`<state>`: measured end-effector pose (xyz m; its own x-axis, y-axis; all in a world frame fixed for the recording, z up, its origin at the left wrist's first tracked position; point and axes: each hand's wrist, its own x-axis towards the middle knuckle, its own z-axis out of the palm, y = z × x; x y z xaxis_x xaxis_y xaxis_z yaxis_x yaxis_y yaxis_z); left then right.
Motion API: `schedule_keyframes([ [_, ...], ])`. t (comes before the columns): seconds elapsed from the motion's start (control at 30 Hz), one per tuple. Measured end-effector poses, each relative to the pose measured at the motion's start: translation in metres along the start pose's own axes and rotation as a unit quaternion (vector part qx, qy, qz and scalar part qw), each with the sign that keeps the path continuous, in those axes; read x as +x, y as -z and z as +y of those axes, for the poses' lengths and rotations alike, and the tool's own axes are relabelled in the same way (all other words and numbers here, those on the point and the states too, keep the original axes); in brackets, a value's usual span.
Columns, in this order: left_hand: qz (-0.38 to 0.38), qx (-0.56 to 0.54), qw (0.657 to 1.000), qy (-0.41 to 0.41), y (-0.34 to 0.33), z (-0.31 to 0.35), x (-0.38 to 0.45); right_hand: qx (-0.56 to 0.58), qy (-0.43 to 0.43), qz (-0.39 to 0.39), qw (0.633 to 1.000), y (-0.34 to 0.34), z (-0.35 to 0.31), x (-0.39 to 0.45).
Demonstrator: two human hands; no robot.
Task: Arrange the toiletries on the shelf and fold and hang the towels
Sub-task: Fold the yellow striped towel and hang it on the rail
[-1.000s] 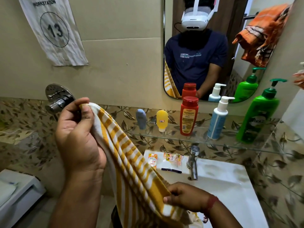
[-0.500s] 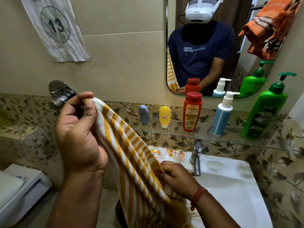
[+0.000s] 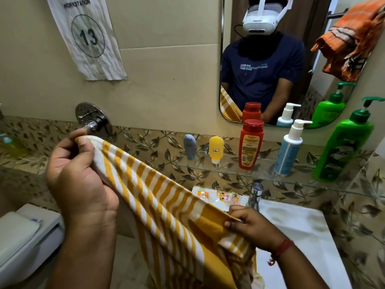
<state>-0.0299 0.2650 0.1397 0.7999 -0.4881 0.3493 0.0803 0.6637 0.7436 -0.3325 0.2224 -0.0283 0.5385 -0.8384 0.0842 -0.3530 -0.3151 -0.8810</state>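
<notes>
The towel (image 3: pixel 158 197) stretches taut between both hands: left hand (image 3: pixel 77 176) pinches its upper corner, right hand (image 3: pixel 253 226) pinches the lower edge over the sink (image 3: pixel 302 230). Beyond the right fingers (image 3: pixel 235 211), a glass shelf (image 3: pixel 229 166) carries 5 bottles. A sign (image 3: pixel 87 36) above the left fingers reads "WORKSTATION 13".

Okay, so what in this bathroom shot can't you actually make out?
Head view only:
- Striped towel: its lower part runs off the bottom edge, so its length and folds are unknown.
- Sachets on the sink: partly hidden by the towel and right hand; print too small.
- Red bottle: label text too small.
- Green pump bottle: brand only partly legible.
- Left hand: fingers hide the towel corner.
</notes>
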Motion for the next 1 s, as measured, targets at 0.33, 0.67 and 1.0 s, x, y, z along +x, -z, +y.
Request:
schedule_keyframes([
  [0.33, 0.031, 0.046, 0.998, -0.022, 0.009, -0.022, 0.018, -0.002, 0.048, 0.205, 0.978, 0.085, -0.083, -0.040],
  [0.67, -0.351, 0.163, 0.918, 0.081, -0.018, -0.039, -0.059, -0.041, 0.065, 0.159, 0.984, 0.028, -0.155, -0.021],
  [1.0, -0.637, 0.192, 0.726, 0.175, -0.017, -0.033, -0.091, -0.119, 0.124, 0.185, 0.968, 0.012, -0.175, -0.019],
])
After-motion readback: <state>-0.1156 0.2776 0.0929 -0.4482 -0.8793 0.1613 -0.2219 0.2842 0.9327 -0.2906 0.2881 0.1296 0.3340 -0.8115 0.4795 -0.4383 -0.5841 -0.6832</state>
